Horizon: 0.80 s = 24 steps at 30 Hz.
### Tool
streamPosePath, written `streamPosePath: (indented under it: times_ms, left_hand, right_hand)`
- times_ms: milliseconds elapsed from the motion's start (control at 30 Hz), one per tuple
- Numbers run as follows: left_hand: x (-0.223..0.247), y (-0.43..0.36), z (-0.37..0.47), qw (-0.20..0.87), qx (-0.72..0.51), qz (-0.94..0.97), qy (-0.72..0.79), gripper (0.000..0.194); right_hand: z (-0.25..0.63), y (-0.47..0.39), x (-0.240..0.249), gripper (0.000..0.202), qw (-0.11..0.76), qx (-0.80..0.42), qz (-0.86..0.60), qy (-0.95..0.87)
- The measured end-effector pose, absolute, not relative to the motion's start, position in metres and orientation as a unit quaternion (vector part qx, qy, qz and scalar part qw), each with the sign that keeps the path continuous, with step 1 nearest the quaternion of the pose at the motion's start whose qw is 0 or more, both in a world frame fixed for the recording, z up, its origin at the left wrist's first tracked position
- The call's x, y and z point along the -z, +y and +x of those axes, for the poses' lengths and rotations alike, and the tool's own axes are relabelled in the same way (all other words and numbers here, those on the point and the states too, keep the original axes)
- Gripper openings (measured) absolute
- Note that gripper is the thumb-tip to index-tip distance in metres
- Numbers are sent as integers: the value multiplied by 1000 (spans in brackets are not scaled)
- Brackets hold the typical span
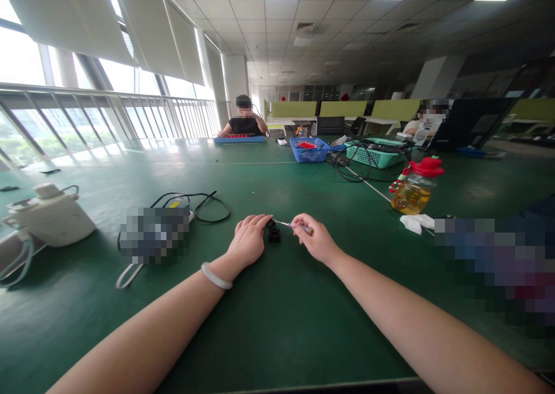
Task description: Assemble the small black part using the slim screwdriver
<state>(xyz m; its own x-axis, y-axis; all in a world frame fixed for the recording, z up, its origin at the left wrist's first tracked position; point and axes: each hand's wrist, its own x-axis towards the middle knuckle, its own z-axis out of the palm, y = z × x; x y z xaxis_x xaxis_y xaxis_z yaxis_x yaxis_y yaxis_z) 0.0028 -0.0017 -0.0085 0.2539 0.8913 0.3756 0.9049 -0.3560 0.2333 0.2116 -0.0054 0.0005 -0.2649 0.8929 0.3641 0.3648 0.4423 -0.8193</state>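
Observation:
A small black part [274, 234] of blocky shape lies on the green table, between my two hands. My left hand [249, 240], with a pale bangle at the wrist, rests on the table and its fingertips grip the upper edge of this part; the thumb is hidden. In my right hand [318, 240] a screwdriver [309, 230] is held between thumb and fingers. Its thin metal shaft points left, and the tip meets the top of the black part near my left fingertips. What exactly the tip touches is too small to tell.
To the left are a white jug-like container [52, 214] and a blurred object [154, 235] with a black cable. A red-lidded bottle [416, 188] and tissues [414, 223] stand right. Blue [310, 151] and green baskets [377, 155] with cables lie farther off. A person sits across the table.

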Motion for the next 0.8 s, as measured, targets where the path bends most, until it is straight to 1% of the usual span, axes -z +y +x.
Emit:
streamPosePath:
  times_ms: [100,167,267,367,433,533,700,800]
  left_hand:
    - [10,-1,3,9,214,-810,-546,53]
    - [10,-1,3,6,212,-814,-541,50]
    - [9,-1,3,5,227,-809,-543,41]
    - [5,-2,3,-1,239,-804,-545,27]
    - [3,-2,3,-8,242,-801,-548,18]
    - [3,0,1,-18,246,-794,-555,12]
    - [3,2,0,-28,268,-780,-564,13]
    - [0,0,2,-37,317,-775,-545,21]
  right_hand:
    - [210,-8,-2,24,434,-345,-405,-727]
    - [210,-9,-3,24,444,-356,-393,-722]
    - [212,-9,-4,24,467,-348,-389,-714]
    - [214,-8,-5,25,482,-337,-393,-706]
    - [214,-8,-5,25,483,-333,-398,-706]
    - [215,-8,-5,25,479,-327,-401,-709]
    - [215,-8,-5,24,475,-303,-407,-719]
    - [215,-8,-5,25,481,-280,-417,-719]
